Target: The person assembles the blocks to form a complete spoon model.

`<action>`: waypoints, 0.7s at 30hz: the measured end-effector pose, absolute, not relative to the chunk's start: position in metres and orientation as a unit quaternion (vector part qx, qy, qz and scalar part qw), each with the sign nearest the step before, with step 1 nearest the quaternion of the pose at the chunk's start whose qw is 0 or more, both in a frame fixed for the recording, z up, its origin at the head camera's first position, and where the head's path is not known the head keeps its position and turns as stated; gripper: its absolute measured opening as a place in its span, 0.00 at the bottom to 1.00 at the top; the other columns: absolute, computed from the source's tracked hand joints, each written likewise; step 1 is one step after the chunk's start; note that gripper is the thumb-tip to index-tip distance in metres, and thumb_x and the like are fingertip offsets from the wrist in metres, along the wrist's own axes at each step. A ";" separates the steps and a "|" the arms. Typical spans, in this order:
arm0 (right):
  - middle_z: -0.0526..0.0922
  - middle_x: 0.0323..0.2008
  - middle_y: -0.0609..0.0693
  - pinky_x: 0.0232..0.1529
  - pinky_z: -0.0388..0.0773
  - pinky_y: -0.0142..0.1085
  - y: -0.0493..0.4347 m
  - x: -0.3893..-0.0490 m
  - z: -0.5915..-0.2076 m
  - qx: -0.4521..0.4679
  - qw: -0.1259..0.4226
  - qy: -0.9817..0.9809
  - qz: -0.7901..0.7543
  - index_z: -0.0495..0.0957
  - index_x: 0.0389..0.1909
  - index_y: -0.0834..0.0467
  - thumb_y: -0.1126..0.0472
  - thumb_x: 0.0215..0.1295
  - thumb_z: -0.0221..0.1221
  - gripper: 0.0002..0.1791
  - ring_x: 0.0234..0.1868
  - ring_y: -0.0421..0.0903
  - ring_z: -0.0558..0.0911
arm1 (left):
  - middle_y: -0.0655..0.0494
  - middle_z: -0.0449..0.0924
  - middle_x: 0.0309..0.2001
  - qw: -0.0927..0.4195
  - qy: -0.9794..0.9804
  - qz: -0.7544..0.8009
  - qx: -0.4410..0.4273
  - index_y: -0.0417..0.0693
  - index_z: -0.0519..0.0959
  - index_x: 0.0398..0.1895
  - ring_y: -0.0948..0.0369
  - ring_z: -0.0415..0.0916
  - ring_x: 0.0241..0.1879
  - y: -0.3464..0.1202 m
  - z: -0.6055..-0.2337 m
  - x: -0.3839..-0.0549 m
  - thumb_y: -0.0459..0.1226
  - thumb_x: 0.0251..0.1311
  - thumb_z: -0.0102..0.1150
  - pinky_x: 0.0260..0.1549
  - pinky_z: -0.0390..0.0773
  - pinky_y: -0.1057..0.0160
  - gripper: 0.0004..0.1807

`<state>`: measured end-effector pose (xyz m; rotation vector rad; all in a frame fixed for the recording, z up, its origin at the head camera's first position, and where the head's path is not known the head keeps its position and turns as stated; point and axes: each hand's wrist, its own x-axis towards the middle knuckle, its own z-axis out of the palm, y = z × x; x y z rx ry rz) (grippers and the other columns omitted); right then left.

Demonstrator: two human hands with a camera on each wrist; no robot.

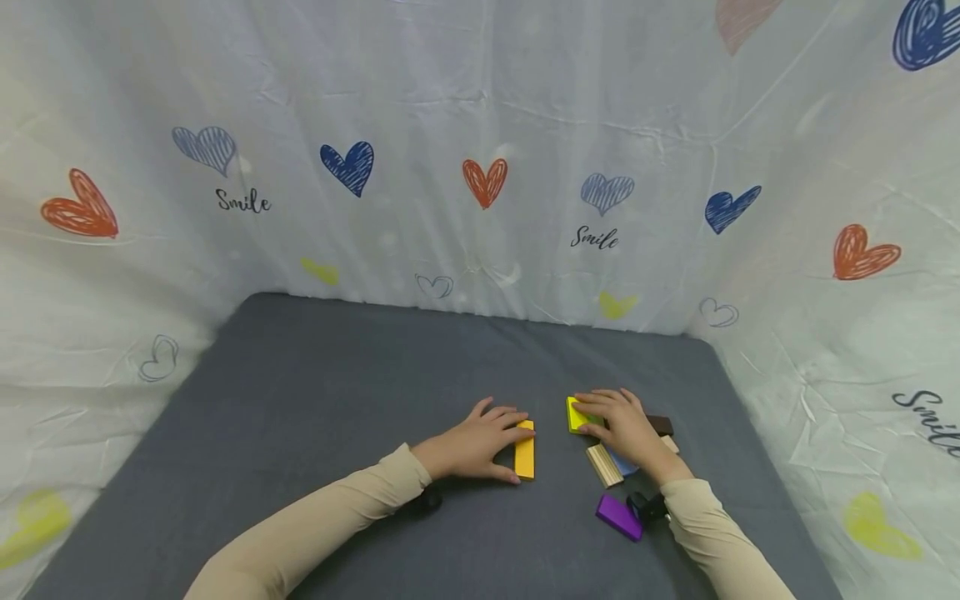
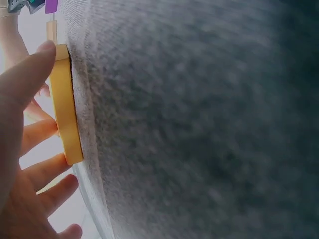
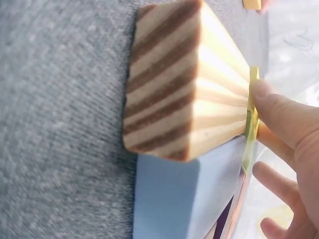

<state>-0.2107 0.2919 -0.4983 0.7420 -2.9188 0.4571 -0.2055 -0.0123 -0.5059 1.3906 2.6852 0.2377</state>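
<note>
My left hand (image 1: 474,443) holds an orange-yellow rectangular block (image 1: 525,457) on the grey cloth. In the left wrist view, the thumb is at one end of this block (image 2: 65,104) and fingers touch its side and other end. To the right, my right hand (image 1: 628,429) pinches a bright yellow block (image 1: 573,415) at the left of a loose group. Below that hand lie a striped wooden block (image 1: 603,466) and a blue block (image 1: 625,466), which the hand partly covers. In the right wrist view the striped block (image 3: 164,84) looms close, hiding much of the yellow one.
A purple block (image 1: 618,517) lies near the right wrist, beside the black wrist camera (image 1: 647,505). Past the right hand are a dark brown block (image 1: 660,425) and a pale one (image 1: 670,444). White curtains (image 1: 420,225) with printed hearts surround the grey table (image 1: 360,367).
</note>
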 end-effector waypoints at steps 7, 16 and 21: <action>0.81 0.62 0.50 0.68 0.54 0.67 0.292 -0.212 -0.498 0.247 0.054 -0.955 0.158 0.81 0.59 0.53 0.55 0.59 0.67 0.25 0.63 0.56 0.76 | 0.56 0.67 0.71 0.041 0.886 0.096 0.451 0.63 0.68 0.71 0.57 0.65 0.69 -0.009 -0.503 -0.207 0.66 0.57 0.58 0.72 0.59 0.47 0.40; 0.81 0.62 0.50 0.68 0.55 0.66 0.292 -0.213 -0.500 0.245 0.053 -0.954 0.168 0.80 0.59 0.53 0.55 0.59 0.67 0.25 0.62 0.55 0.76 | 0.56 0.70 0.68 0.036 0.888 0.141 0.437 0.61 0.73 0.66 0.57 0.69 0.66 -0.023 -0.502 -0.213 0.62 0.54 0.64 0.71 0.62 0.50 0.37; 0.80 0.62 0.49 0.67 0.58 0.63 0.292 -0.213 -0.500 0.245 0.045 -0.955 0.163 0.80 0.59 0.53 0.55 0.59 0.67 0.25 0.62 0.54 0.77 | 0.56 0.70 0.68 0.041 0.893 0.162 0.417 0.60 0.74 0.65 0.56 0.68 0.67 -0.038 -0.498 -0.219 0.61 0.54 0.66 0.72 0.62 0.49 0.36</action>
